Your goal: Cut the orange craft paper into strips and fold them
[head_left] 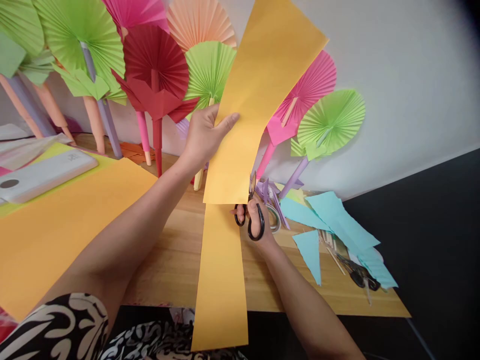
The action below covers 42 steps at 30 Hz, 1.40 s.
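My left hand [206, 131] pinches a wide orange-yellow paper sheet [272, 57] along its left side, thumb in front and fingers behind. The sheet rises at a tilt in front of the wall. Fingers of my right hand [264, 231] pass through the black loops of a pair of scissors [252, 186], whose blades point upward at the sheet's lower right edge. Below the sheet hangs a narrower orange-yellow paper strip [222, 280], reaching past the table's front edge; whether it joins the upper sheet is hidden.
Folded paper fans on rolled paper stems, such as a red fan [155, 60] and a green fan [332, 122], lean against the wall. On the wooden table [168, 270] lie blue paper pieces [343, 220], a tape roll [275, 220], a white power bank [48, 172] and a large orange sheet [71, 215].
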Tool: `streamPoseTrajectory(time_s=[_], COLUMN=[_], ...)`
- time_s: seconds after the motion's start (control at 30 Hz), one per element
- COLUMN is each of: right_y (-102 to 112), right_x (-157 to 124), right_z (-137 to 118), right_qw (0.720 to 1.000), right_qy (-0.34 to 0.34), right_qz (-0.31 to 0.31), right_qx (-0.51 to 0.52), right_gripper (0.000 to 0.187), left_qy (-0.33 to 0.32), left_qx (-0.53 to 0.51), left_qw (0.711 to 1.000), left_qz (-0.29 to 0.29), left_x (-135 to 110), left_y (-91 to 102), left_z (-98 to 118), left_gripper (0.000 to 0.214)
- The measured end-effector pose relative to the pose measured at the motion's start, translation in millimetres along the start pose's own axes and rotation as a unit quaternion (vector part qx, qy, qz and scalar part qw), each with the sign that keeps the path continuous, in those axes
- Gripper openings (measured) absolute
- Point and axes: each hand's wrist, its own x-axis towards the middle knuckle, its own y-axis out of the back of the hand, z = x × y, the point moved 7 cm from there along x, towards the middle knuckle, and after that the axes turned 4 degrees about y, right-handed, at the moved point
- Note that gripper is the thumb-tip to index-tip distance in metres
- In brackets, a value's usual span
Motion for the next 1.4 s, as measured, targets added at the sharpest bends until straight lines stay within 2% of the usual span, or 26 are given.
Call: streamPoseTrajectory(time_s=[0.43,0.6,0.8,0.97,1.17,1.4], right_y=[0,0,3,4,5,3], right_x=[-1,0,0,1,0,1], right_z=[-1,-1,-6,-8,-8,-10], right_qw=[1.0,1.0,0.999,0.998,0.998,0.997], right_qy=[-0.003,0.004,0.021,0.038,0.032,0.031], right_qz=[-0.004,-0.005,-0.003,0.001,0.01,-0.006], right_qx=[0.009,0.02,-0.031,-0.048,-0.054,-0.066], right_gripper=[0.052,0.051,0.054,0.054,0.055,0.057], left_qy=[0.028,0.016,-0.005,-0.017,-0.026,-0.025], left_qx=[0.01,-0.004,0.002,0.012,0.017,0.011], left_qw=[1.0,1.0,1.0,1.0,1.0,1.0], left_qz=[0.007,-0.002,-0.005,-0.013,-0.004,-0.011], left_x=[-3,-2,1,0,2,5], left_y=[1.3,0.4,-1.6,-4.5,-3.2,-4.9], left_z=[4,1,-9,-7,-10,-19], left_gripper=[0.043,0.044,0.044,0.045,0.045,0.047])
